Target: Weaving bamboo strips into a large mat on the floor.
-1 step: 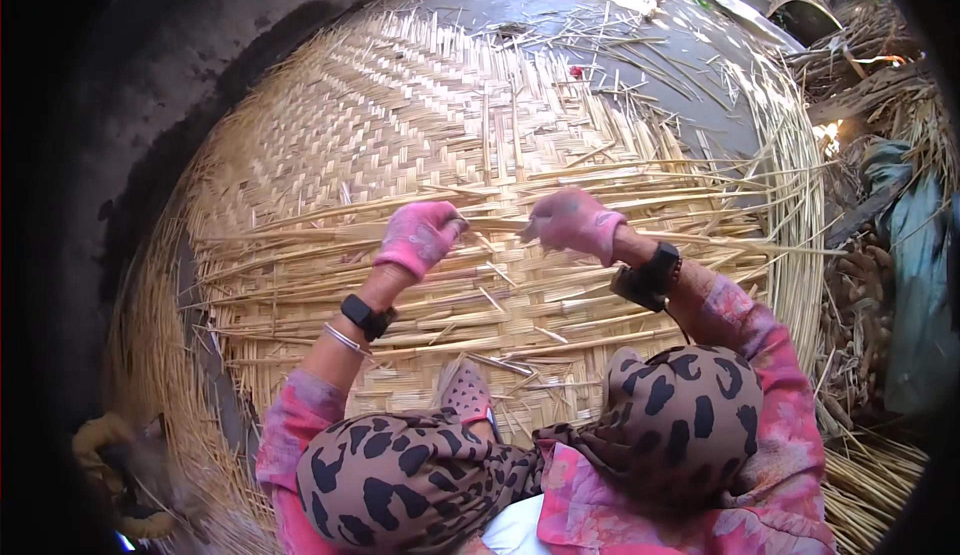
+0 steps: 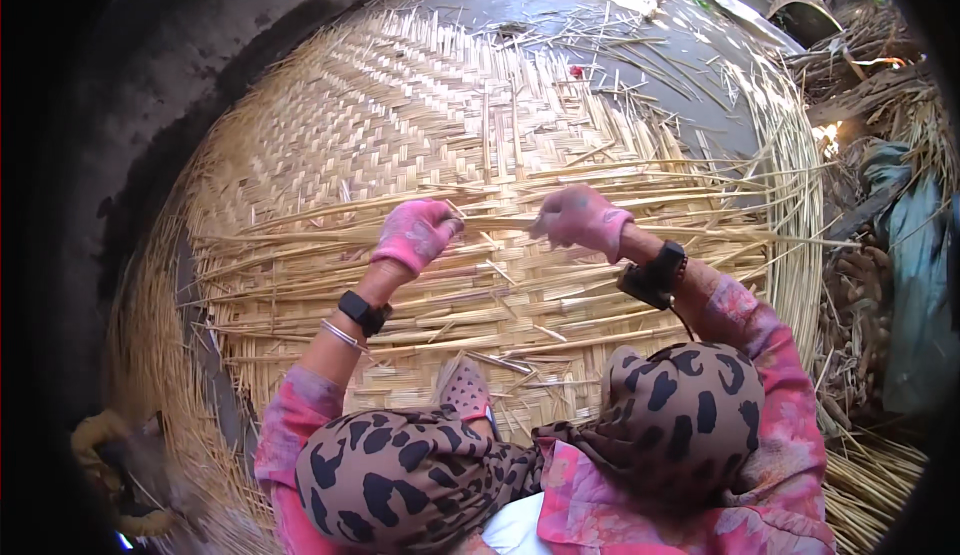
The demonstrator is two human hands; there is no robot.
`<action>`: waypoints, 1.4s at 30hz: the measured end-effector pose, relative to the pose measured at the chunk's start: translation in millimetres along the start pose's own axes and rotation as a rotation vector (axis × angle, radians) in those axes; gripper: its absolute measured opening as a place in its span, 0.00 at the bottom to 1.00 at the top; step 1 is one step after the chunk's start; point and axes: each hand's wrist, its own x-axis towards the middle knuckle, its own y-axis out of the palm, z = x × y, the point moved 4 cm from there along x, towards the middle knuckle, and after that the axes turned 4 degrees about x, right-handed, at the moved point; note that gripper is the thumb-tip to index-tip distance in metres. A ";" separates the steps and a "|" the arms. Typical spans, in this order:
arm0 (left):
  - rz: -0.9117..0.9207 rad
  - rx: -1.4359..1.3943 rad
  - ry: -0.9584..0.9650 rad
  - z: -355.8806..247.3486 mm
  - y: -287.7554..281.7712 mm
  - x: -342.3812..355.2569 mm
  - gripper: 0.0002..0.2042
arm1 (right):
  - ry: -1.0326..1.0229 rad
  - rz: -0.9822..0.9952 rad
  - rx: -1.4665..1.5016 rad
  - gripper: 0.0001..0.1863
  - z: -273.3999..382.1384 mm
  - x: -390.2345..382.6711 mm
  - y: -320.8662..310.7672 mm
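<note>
Pink-gloved left hand [image 2: 416, 233] grips a pale split-stalk strip [image 2: 502, 223], right hand [image 2: 584, 223] too blurred to tell; I'd keep it flat over the woven mat [image 2: 385, 105].

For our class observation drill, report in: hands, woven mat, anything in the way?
Left hand closed on pale strip; right hand close by it, grip blurred. Woven mat beneath, long strips lying across. Short loose pieces scattered, none seen blocking hands.

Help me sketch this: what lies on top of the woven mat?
Long pale strips cross the mat, and a shoe rests on it; what lies beneath them is covered.
</note>
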 end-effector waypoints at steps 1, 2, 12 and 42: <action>-0.038 0.032 -0.032 9.8 -1.0 -1.8 0.09 | 0.030 0.007 -0.025 0.11 -1.0 -7.3 -4.5; 0.002 -0.009 -0.144 7.6 0.4 -2.1 0.08 | 0.010 -0.008 -0.005 0.12 -6.2 -10.8 -4.8; -0.070 -0.318 -0.021 -25.6 -24.0 -19.6 0.21 | -0.150 -0.321 -0.519 0.23 1.2 -26.4 -28.6; -0.038 -0.591 0.115 -43.5 -15.3 -7.6 0.07 | -0.854 -0.797 -0.441 0.18 52.3 -58.9 -22.2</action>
